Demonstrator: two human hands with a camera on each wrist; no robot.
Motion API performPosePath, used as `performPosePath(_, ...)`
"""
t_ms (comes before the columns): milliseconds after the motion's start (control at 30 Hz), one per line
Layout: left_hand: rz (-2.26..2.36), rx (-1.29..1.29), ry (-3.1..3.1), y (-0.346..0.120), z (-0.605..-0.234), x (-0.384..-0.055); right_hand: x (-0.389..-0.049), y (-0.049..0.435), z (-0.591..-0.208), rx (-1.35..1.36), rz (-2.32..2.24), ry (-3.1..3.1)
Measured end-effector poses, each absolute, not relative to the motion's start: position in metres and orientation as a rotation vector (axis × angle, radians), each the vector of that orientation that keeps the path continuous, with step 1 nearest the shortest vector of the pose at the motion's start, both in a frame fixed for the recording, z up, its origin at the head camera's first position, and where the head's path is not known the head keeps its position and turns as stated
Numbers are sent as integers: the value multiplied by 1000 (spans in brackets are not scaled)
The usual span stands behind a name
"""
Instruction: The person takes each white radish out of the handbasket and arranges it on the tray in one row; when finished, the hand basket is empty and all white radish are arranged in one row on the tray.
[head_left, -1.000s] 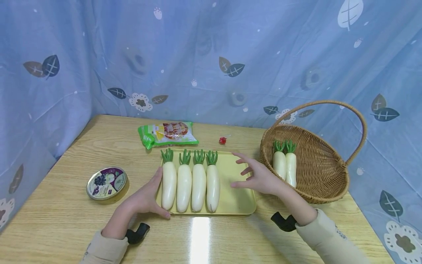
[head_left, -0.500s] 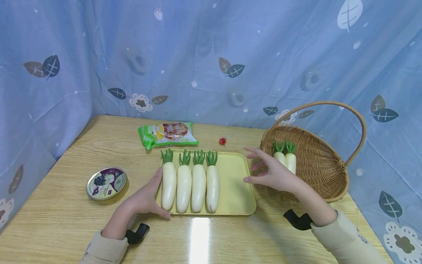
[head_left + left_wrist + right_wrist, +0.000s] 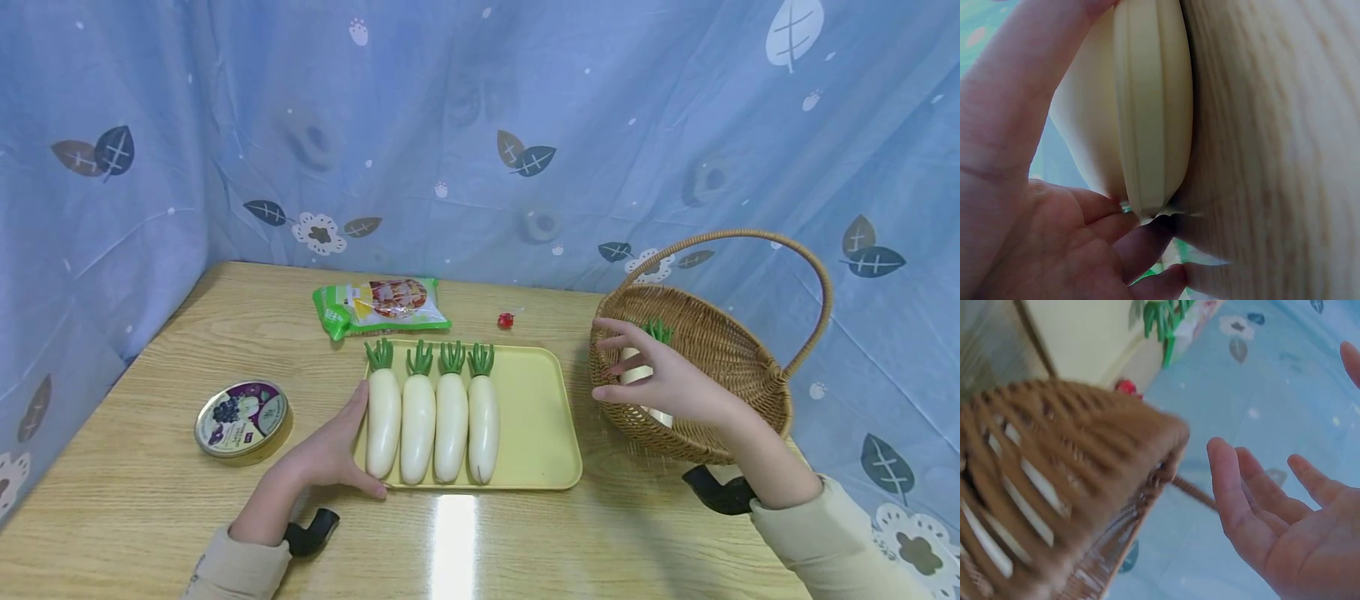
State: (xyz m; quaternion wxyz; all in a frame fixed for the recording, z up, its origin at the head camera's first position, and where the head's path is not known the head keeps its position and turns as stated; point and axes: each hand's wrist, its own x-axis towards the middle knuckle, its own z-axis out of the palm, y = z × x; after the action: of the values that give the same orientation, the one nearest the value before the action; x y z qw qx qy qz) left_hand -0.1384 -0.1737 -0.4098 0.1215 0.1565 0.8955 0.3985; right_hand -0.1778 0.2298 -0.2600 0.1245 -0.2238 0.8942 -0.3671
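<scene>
A blue, leaf-printed cloth point(image 3: 420, 108) backs the wood-grain table point(image 3: 210, 517). The left hand point(image 3: 330, 454), spread wide, touches the left edge of a shallow yellow rectangular tray point(image 3: 534, 417). Four smooth, green-topped white radishes point(image 3: 451, 429) lie in it; right of the tray, the right hand point(image 3: 678, 387), fingers parted and holding nothing, reaches over a woven brown wicker basket point(image 3: 723, 342), where at least one more radish point(image 3: 658, 332) is apparently left.

smooth glossy radishes point(image 3: 417, 427), smooth plastic-looking tray point(image 3: 536, 417), rough wicker basket point(image 3: 723, 358), glossy wood-grain table point(image 3: 585, 542), creased cloth curtain point(image 3: 450, 108)

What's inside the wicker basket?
Inside the wicker basket, parts of white radishes and one green leafy top show; the right hand hides much of them, possibly another top.
</scene>
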Motion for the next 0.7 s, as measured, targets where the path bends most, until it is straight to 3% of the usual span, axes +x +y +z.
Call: performPosePath(700, 1166, 447, 2609, -173, -406, -136, -206, 286, -250, -443, -935, 2669)
